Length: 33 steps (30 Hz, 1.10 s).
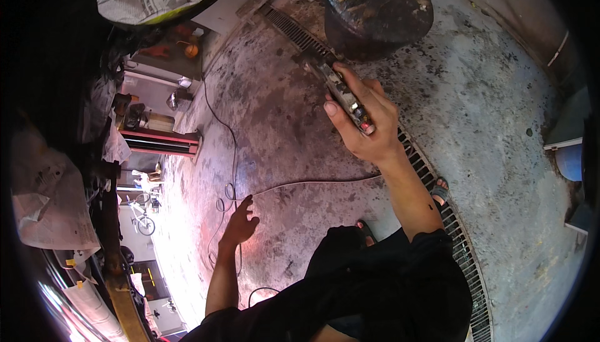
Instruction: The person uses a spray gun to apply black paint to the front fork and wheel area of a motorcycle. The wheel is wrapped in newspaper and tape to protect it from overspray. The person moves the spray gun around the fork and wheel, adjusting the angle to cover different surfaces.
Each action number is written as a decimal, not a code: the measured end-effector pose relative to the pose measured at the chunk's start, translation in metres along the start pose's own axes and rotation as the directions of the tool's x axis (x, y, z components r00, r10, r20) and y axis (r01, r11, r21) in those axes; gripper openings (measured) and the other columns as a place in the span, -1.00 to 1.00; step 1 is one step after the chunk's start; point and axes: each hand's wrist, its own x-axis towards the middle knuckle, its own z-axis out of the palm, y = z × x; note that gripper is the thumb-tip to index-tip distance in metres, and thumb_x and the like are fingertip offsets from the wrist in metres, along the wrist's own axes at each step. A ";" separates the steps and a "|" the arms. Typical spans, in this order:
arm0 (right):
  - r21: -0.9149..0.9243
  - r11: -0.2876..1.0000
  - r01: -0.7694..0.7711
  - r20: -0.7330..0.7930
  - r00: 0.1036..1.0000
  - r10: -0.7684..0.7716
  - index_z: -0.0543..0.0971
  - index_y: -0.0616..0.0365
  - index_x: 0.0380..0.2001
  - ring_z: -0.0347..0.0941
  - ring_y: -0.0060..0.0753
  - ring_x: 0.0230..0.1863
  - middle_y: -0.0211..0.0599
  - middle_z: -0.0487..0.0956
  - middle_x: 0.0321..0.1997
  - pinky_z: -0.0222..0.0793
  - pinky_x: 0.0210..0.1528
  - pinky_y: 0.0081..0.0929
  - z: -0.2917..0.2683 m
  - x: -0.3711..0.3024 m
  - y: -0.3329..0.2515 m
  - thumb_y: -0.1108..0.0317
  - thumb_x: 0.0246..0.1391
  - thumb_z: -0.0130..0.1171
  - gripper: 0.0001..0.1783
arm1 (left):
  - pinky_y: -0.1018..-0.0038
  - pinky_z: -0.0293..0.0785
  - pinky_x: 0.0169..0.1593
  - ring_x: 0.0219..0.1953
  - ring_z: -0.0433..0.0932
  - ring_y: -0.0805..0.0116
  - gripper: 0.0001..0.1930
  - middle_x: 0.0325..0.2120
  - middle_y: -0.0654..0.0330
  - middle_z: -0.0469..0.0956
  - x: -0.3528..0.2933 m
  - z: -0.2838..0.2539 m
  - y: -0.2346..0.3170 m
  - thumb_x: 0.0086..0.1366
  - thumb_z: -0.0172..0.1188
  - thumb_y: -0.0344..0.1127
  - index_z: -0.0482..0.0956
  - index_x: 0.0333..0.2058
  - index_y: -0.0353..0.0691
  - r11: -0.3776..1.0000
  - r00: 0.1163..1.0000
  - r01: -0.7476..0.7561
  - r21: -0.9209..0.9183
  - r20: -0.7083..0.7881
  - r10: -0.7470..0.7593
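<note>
My right hand [375, 117] is raised over the floor, its fingers wrapped round a narrow, grimy dark metal tool [344, 96]. A small red spot shows at the tool's near end, while its far end points toward a large dark bucket-like container [378, 10]. What kind of tool it is, I cannot make out. Lower and to the left, my left hand [240, 224] holds nothing, its thumb and fingers apart. In the picture it lies beside a thin cable [294, 184] that runs in loops across the floor.
A slotted drain grate [462, 242] curves along the floor at my right. Dark machinery with paper-covered parts [53, 198] fills the left side. Farther off stand a red-edged metal frame [159, 145] and a bicycle [142, 214]. A blue round object [569, 162] is at the right edge.
</note>
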 end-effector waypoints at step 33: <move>0.303 0.895 -0.328 0.233 0.936 0.264 0.47 0.34 0.28 0.66 -0.41 -0.10 -0.16 0.72 -0.11 0.56 -0.04 -0.46 -0.103 0.092 0.069 0.28 0.25 0.32 -0.40 | 0.02 -0.22 0.58 0.48 0.16 0.26 -0.38 0.35 0.14 0.36 0.171 -0.287 0.478 0.17 0.25 -0.20 0.51 0.24 -0.17 -0.593 0.800 0.182 0.784 0.232 0.553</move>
